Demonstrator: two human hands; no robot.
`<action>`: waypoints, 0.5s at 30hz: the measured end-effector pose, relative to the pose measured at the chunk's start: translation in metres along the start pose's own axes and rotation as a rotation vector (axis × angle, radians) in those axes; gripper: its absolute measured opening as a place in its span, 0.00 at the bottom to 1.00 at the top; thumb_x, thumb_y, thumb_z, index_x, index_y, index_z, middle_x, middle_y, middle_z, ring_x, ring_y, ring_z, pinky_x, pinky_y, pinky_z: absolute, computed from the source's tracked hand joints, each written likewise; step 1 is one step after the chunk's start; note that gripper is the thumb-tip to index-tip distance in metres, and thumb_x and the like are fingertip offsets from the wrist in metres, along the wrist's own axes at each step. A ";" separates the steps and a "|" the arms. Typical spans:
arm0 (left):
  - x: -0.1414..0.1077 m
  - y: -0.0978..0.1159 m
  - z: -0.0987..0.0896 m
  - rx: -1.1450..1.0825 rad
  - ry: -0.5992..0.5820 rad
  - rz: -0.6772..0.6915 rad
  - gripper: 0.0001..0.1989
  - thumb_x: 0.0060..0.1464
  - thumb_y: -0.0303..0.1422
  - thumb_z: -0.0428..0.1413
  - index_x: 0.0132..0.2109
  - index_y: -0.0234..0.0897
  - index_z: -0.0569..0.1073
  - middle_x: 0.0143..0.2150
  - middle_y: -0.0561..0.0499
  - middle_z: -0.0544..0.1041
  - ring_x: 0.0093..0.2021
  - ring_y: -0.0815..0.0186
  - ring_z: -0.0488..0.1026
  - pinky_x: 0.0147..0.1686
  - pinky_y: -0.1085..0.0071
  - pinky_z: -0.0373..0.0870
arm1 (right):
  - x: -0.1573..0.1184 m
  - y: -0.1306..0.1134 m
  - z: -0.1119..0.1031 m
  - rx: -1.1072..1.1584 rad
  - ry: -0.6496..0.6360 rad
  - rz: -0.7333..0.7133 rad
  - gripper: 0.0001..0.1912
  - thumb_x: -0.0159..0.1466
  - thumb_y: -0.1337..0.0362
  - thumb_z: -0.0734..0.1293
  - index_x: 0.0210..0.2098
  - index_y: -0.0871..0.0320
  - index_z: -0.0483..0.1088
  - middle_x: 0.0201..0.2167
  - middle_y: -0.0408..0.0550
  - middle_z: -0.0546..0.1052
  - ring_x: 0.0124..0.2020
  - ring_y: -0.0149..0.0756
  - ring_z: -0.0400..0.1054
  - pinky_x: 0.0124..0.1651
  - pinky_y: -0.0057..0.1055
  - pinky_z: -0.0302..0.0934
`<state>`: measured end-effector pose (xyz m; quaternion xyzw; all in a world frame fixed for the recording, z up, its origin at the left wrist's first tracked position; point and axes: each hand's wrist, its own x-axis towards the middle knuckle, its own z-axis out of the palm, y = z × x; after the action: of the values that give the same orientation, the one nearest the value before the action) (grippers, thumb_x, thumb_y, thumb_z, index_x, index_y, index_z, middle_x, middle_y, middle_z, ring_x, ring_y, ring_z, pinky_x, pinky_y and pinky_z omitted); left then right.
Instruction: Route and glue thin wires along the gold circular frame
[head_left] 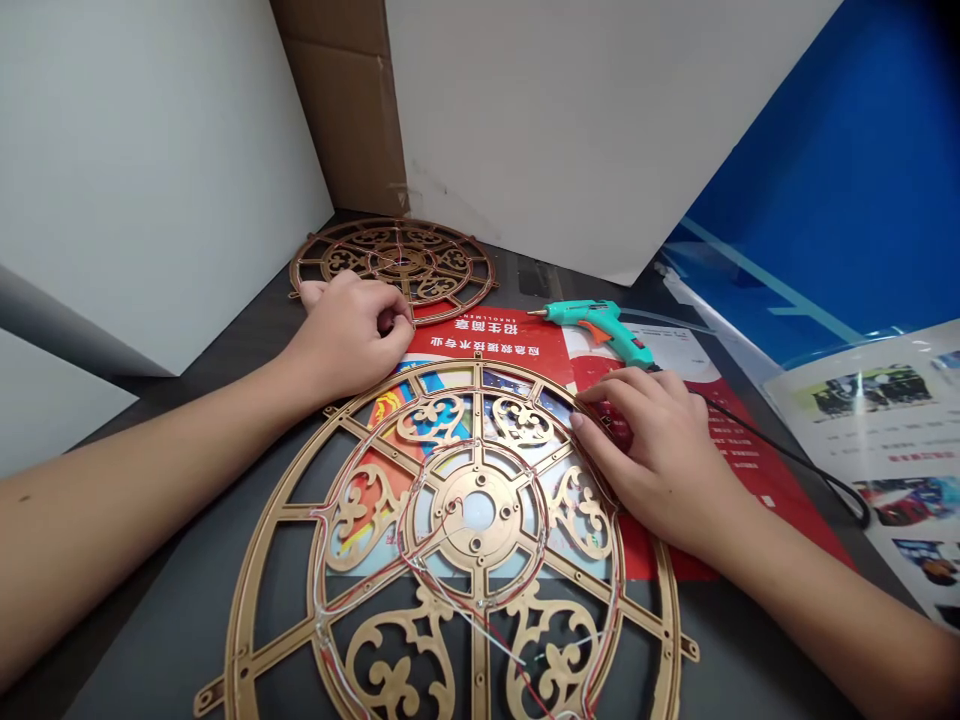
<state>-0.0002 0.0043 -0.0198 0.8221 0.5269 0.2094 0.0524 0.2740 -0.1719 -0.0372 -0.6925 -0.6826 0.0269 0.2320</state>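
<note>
A large gold openwork ring frame (480,500) lies flat in front of me, with red and white wires running along its ribs and loose wire ends near its lower middle. My right hand (652,440) rests at its upper right rim, thumb and fingers closed toward the rim; what they hold, if anything, is hidden. My left hand (352,330) is curled between this frame and a second, darker ring frame (300,262) farther back. Its fingertips are turned away, so their contents cannot be seen.
A teal glue gun (600,325) lies beyond my right hand, its black cable (787,460) curving right. Red printed sheets (540,345) lie under the near frame. White panels (525,120) and cardboard (345,110) stand behind; a printed sheet (892,440) is at the right.
</note>
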 end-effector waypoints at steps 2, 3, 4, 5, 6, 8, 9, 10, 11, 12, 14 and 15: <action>0.000 0.001 0.002 0.002 0.002 0.000 0.11 0.63 0.32 0.51 0.35 0.41 0.78 0.38 0.44 0.83 0.53 0.44 0.77 0.60 0.37 0.61 | 0.001 -0.002 0.001 0.015 0.005 0.027 0.16 0.75 0.49 0.63 0.41 0.50 0.79 0.46 0.53 0.84 0.51 0.59 0.70 0.51 0.54 0.56; 0.000 0.001 0.002 0.004 0.005 0.001 0.11 0.63 0.32 0.51 0.36 0.41 0.77 0.38 0.44 0.82 0.53 0.44 0.76 0.60 0.37 0.61 | 0.002 -0.002 0.001 0.021 0.011 0.038 0.16 0.75 0.50 0.64 0.41 0.49 0.79 0.45 0.52 0.84 0.51 0.59 0.70 0.51 0.55 0.56; 0.000 0.001 0.003 0.006 0.009 0.002 0.11 0.63 0.32 0.51 0.36 0.41 0.77 0.37 0.45 0.82 0.53 0.45 0.76 0.60 0.37 0.60 | 0.002 -0.002 0.002 0.030 0.020 0.046 0.15 0.74 0.51 0.64 0.40 0.49 0.79 0.45 0.53 0.84 0.51 0.59 0.69 0.52 0.55 0.56; 0.000 0.001 0.003 0.008 0.014 0.003 0.11 0.63 0.32 0.51 0.36 0.41 0.77 0.36 0.45 0.81 0.52 0.45 0.76 0.60 0.37 0.60 | 0.002 -0.002 0.003 0.042 0.033 0.048 0.15 0.74 0.51 0.64 0.39 0.49 0.79 0.46 0.53 0.85 0.51 0.60 0.69 0.53 0.56 0.57; -0.001 0.001 0.003 0.010 0.019 0.006 0.11 0.64 0.32 0.51 0.35 0.41 0.77 0.35 0.46 0.80 0.51 0.46 0.75 0.60 0.37 0.60 | 0.001 -0.001 0.003 0.054 0.048 0.046 0.14 0.75 0.52 0.64 0.39 0.49 0.78 0.47 0.54 0.85 0.52 0.60 0.69 0.54 0.57 0.58; -0.002 0.000 0.003 0.010 0.023 0.024 0.11 0.64 0.33 0.51 0.36 0.41 0.77 0.35 0.47 0.79 0.50 0.49 0.74 0.59 0.39 0.60 | 0.000 0.001 0.005 0.067 0.081 0.029 0.14 0.75 0.53 0.63 0.38 0.49 0.77 0.50 0.55 0.84 0.53 0.61 0.69 0.56 0.58 0.59; -0.003 -0.001 0.002 0.008 0.022 0.037 0.11 0.65 0.34 0.51 0.37 0.41 0.78 0.35 0.48 0.79 0.50 0.51 0.73 0.59 0.40 0.61 | 0.000 0.002 0.006 0.066 0.094 0.020 0.14 0.76 0.54 0.63 0.39 0.50 0.77 0.51 0.56 0.84 0.54 0.61 0.69 0.56 0.59 0.59; -0.004 -0.002 0.002 0.006 0.021 0.049 0.12 0.65 0.35 0.51 0.37 0.40 0.78 0.36 0.48 0.79 0.49 0.52 0.73 0.58 0.41 0.61 | 0.000 0.003 0.006 0.060 0.104 0.016 0.14 0.77 0.54 0.63 0.39 0.50 0.76 0.51 0.57 0.83 0.54 0.61 0.70 0.56 0.59 0.60; -0.004 -0.003 0.001 0.002 0.021 0.060 0.13 0.65 0.35 0.51 0.38 0.40 0.79 0.36 0.48 0.79 0.49 0.53 0.72 0.57 0.42 0.61 | -0.001 0.004 0.006 0.051 0.115 0.017 0.13 0.77 0.55 0.62 0.40 0.50 0.75 0.52 0.58 0.83 0.54 0.62 0.71 0.55 0.59 0.60; -0.004 -0.004 0.001 -0.003 0.021 0.069 0.13 0.65 0.36 0.51 0.39 0.39 0.79 0.36 0.49 0.79 0.49 0.54 0.71 0.56 0.43 0.61 | -0.001 0.005 0.005 0.040 0.125 0.019 0.13 0.78 0.55 0.62 0.41 0.50 0.75 0.52 0.58 0.84 0.54 0.62 0.71 0.55 0.59 0.59; -0.004 -0.008 0.001 -0.013 0.028 0.074 0.14 0.65 0.37 0.51 0.38 0.39 0.80 0.36 0.49 0.80 0.48 0.55 0.71 0.55 0.44 0.60 | -0.002 0.006 0.003 0.022 0.143 0.020 0.12 0.79 0.56 0.61 0.42 0.49 0.74 0.52 0.58 0.84 0.55 0.62 0.72 0.54 0.58 0.60; -0.003 -0.009 0.001 -0.018 0.032 0.075 0.14 0.65 0.37 0.51 0.38 0.39 0.80 0.36 0.49 0.80 0.48 0.56 0.71 0.55 0.45 0.60 | -0.002 0.006 0.002 0.014 0.148 0.017 0.12 0.79 0.55 0.62 0.43 0.49 0.74 0.52 0.58 0.85 0.56 0.63 0.72 0.55 0.59 0.60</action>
<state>-0.0084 0.0056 -0.0247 0.8374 0.4944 0.2290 0.0434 0.2791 -0.1730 -0.0414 -0.6969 -0.6573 -0.0177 0.2863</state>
